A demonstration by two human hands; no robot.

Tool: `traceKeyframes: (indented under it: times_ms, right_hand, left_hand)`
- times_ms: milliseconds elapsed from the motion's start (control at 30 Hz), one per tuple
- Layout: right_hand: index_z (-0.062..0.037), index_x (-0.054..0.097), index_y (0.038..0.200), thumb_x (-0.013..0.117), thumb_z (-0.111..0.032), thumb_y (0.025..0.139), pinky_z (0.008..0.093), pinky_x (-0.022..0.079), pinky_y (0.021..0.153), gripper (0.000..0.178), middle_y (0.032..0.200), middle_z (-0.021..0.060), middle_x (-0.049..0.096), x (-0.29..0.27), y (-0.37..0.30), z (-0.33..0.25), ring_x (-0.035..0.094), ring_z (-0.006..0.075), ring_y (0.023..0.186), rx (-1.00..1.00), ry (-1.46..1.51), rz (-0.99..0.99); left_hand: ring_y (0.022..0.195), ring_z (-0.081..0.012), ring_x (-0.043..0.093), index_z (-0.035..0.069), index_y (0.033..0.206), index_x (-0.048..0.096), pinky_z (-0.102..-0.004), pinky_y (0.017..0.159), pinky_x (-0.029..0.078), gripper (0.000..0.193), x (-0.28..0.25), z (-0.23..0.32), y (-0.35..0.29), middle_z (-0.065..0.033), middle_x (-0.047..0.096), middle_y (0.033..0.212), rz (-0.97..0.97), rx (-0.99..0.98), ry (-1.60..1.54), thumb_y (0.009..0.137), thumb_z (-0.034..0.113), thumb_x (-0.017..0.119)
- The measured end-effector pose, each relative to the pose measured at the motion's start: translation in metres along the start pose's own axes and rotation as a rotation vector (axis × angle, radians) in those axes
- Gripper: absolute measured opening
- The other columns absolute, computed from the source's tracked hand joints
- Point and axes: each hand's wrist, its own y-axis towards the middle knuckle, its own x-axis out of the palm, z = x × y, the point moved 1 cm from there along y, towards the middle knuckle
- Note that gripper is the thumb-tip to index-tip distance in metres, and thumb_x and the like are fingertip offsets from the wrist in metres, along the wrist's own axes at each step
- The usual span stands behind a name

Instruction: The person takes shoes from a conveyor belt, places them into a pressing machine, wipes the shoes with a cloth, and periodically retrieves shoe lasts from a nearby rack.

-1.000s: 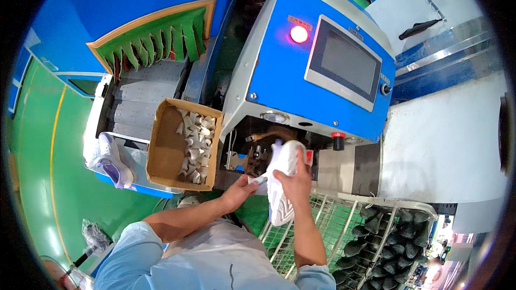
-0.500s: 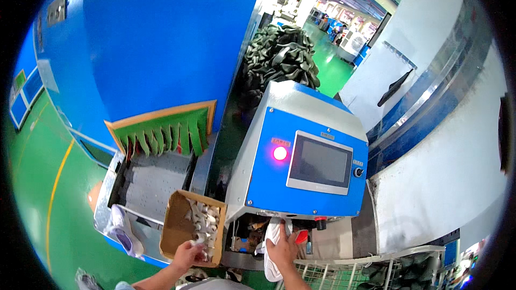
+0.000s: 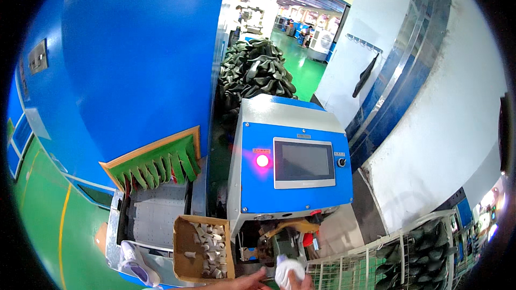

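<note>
At the lower edge my right hand (image 3: 301, 281) grips a white shoe (image 3: 289, 273), just in front of the opening under the blue and grey machine (image 3: 252, 187). My left hand (image 3: 251, 280) is left of the shoe, apart from it. Its fingers look bent together, partly cut off by the picture edge; whatever they may hold is hidden. Close by, a cardboard box (image 3: 183, 273) contains several small white curved pieces (image 3: 215, 241). Inside the machine's opening, a brown strap-like part (image 3: 290, 226) sits over a dark block.
A second white shoe (image 3: 135, 263) lies left of the box, beside a conveyor bed (image 3: 157, 216) with a green strip curtain (image 3: 161, 169). At right stands a white wire rack (image 3: 371, 258) with dark pieces. Dark shoe-shaped pieces (image 3: 257, 70) are heaped behind the machine.
My left hand has come out of the box toward the shoe. The white shoe has moved back from the machine's opening toward me in my right hand. The view has turned slightly.
</note>
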Motion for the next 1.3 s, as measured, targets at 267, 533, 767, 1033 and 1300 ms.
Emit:
traceKeyframes:
  times_ms: [267,533,767,1033,1300]
  right_hand:
    - [-0.0025,0.032,0.144,0.072,-0.025,0.083,0.039,0.052,0.074,0.076,0.116,0.0151,0.058,-0.016,-0.014,0.012,0.059,0.0237,0.098,0.795,0.962,-0.381]
    - [-0.0042,0.043,0.137,0.07,-0.01,0.084,0.0369,0.053,0.083,0.059,0.114,0.0112,0.061,0.064,-0.012,0.023,0.064,0.0239,0.096,1.264,2.004,0.114]
    - [0.0058,0.041,0.133,0.054,-0.017,0.093,0.0475,0.056,0.082,0.048,0.117,0.0254,0.059,-0.047,-0.182,0.105,0.065,0.039,0.095,1.199,2.138,0.745]
    - [0.0099,0.044,0.127,0.056,-0.043,0.09,0.0371,0.059,0.071,0.066,0.106,0.0234,0.058,-0.033,-0.234,0.275,0.064,0.0295,0.087,0.294,2.641,1.509]
    - [0.0041,0.055,0.099,0.056,-0.016,0.091,0.0366,0.055,0.068,0.022,0.087,0.0188,0.058,-0.027,-0.224,0.369,0.058,0.0293,0.082,0.483,2.324,1.863]
  left_hand:
    - [0.098,-0.0264,0.063,0.003,0.12,0.057,-0.0396,0.089,0.052,0.043,0.005,-0.027,0.026,-0.0157,0.063,0.112,-0.04,-0.332,0.041,0.092,0.036,0.059]
    - [0.094,-0.0276,0.06,0.007,0.112,0.062,-0.042,0.088,0.049,0.036,-0.023,-0.045,0.021,-0.0085,0.065,0.106,0.345,-0.013,0.07,0.084,0.03,0.064]
    - [0.113,-0.0327,0.059,-0.004,0.128,0.048,-0.0482,0.098,0.047,0.055,-0.028,-0.03,-0.005,-0.0157,0.06,0.121,0.235,0.176,0.065,0.078,0.018,0.059]
    - [0.047,-0.003,0.035,0.02,0.099,0.066,-0.0209,0.04,0.029,0.016,-0.043,-0.055,0.027,0.0096,0.037,0.058,0.639,-0.103,0.098,0.093,0.033,0.06]
    - [0.092,-0.0208,0.052,0.007,0.118,0.054,-0.0389,0.081,0.042,0.038,0.018,-0.044,-0.025,-0.006,0.053,0.102,0.451,0.272,0.408,0.084,0.023,0.062]
